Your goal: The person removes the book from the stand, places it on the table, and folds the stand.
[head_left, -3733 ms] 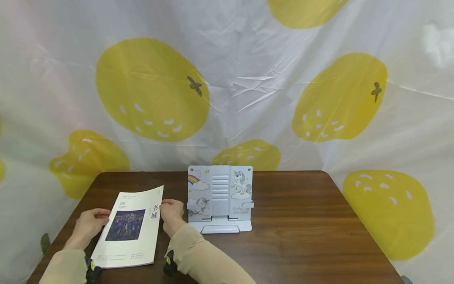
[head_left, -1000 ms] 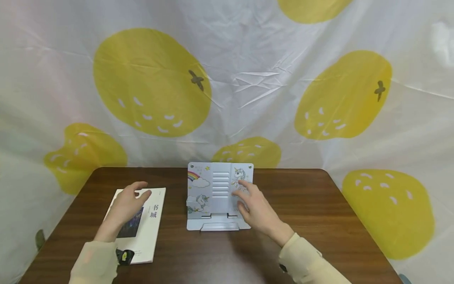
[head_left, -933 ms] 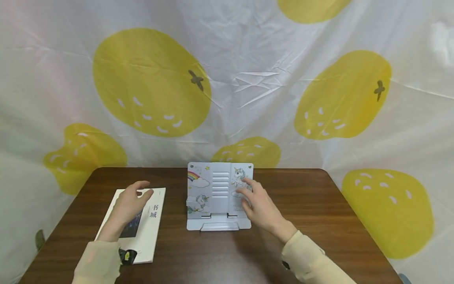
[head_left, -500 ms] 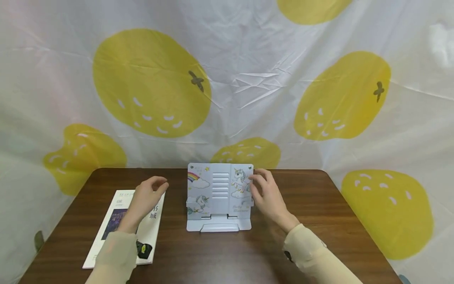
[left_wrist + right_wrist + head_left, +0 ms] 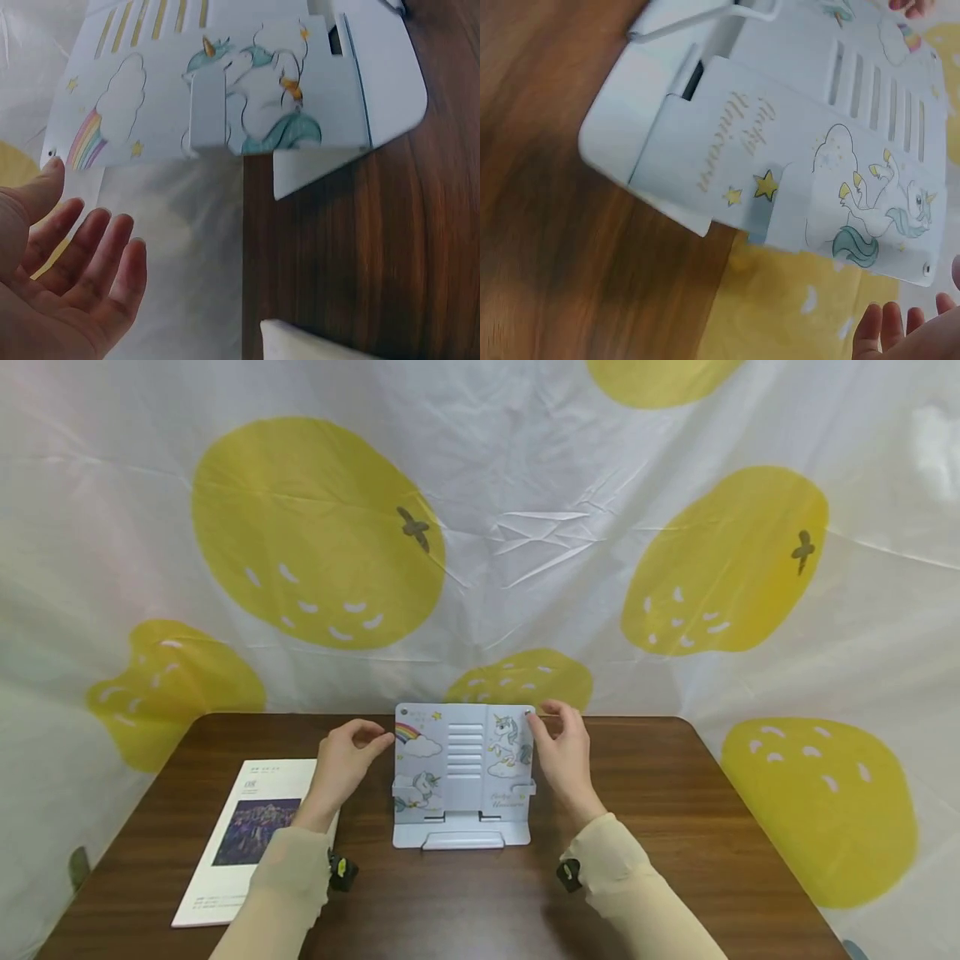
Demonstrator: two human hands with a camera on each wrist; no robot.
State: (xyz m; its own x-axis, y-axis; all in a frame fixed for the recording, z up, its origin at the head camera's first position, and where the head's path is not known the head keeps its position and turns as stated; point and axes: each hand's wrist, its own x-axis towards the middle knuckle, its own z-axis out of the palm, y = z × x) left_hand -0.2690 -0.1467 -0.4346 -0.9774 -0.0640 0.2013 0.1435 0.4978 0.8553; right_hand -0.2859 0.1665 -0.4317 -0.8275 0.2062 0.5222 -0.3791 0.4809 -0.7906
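A white book stand (image 5: 465, 760) with unicorn and rainbow prints stands upright on the table, its back panel leaning up from a flat base. At its left edge is my left hand (image 5: 347, 766); in the left wrist view the thumb (image 5: 46, 187) reaches the upper corner and the loosely bent fingers (image 5: 94, 247) spread below, off the panel. My right hand (image 5: 564, 756) is at the right edge, thumb tip by the top corner. The right wrist view shows its fingers (image 5: 889, 326) relaxed beside that edge, with a gap between.
A white paperback (image 5: 225, 877) with a dark picture on its cover lies flat on the table's left side, partly under my left forearm. The brown wooden table (image 5: 675, 860) meets a hanging white curtain (image 5: 525, 485) with yellow fruit prints at its back edge.
Earlier both hands held the paperback's sides; they let go of it. My left hand has moved right to the stand's left edge, and my right hand has gone to its upper right corner.
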